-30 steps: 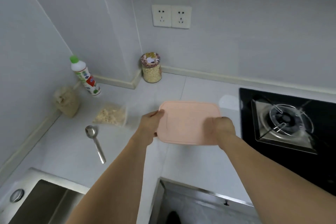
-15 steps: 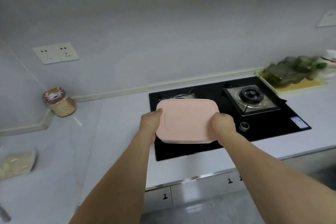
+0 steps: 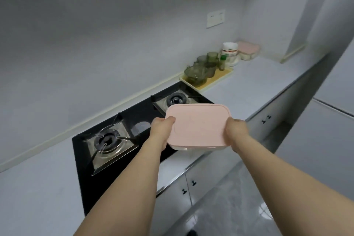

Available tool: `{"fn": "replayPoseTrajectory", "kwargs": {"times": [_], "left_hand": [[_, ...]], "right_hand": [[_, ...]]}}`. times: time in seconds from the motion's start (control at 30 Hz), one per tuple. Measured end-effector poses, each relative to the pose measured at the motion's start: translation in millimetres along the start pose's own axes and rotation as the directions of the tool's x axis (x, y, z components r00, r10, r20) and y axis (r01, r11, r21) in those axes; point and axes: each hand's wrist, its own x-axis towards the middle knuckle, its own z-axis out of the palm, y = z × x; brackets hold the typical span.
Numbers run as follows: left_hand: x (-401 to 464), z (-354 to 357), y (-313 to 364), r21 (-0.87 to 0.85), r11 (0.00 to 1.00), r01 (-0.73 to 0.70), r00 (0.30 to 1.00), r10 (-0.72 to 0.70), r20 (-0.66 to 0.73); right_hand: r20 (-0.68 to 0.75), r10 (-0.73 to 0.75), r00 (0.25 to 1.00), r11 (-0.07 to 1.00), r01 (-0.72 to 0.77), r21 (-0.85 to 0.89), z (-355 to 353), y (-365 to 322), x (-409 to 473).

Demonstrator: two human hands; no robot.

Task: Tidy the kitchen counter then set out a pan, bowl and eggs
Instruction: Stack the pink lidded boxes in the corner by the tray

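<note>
Counter [image 3: 254, 86] ran pale away beyond the grip, and the black hob [image 3: 122, 136] lay under and to the left of it. Between the two hands, held clear above the hob's front edge, was the pink-lidded container [image 3: 198, 125]. The left hand [image 3: 161, 132] gripped its left end, thumb curled over the lid's rim; the right hand [image 3: 236, 133] clasped the right end likewise, with the fingers of both tucked out of sight beneath.

Judged from this, the step in hand was carrying the container off as part of the tidying, perhaps toward the far corner, where a second pink-lidded box [image 3: 248, 50] sat well beyond the right hand. Doing it well called for keeping the lid level, both ends evenly supported, and passing high enough over the burner [image 3: 177, 99] just behind the grip not to clip it. The tray of green glassware [image 3: 205, 72] stood beyond and to the right (a brush against it would be costly).

Hidden things: the container's contents and most of its base, only a pale strip showing under the lid. No pan or eggs could be made out. The tub [image 3: 229, 52] by the glassware was too blurred to identify.
</note>
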Motion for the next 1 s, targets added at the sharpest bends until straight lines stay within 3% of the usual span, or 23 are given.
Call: {"fn": "replayPoseTrajectory", "kwargs": {"times": [0.37, 0.57, 0.77, 1.0], "left_hand": [[49, 181, 42, 0.070, 0.996, -0.050, 0.973, 0.032, 0.230], [115, 269, 85, 0.004, 1.000, 0.018, 0.961, -0.019, 0.276], [160, 335, 131, -0.008, 1.000, -0.012, 0.946, 0.014, 0.323], [193, 407, 166, 0.020, 1.000, -0.013, 0.960, 0.007, 0.280]], "right_hand": [[-0.234, 0.188, 0.954, 0.978, -0.161, 0.130, -110, -21, 124], [-0.311, 0.187, 0.932, 0.982, -0.184, 0.039, -135, -70, 222], [-0.329, 0.173, 0.928, 0.984, -0.177, 0.018, -159, -113, 288], [-0.279, 0.197, 0.940, 0.980, -0.177, 0.096, -187, -144, 349]]}}
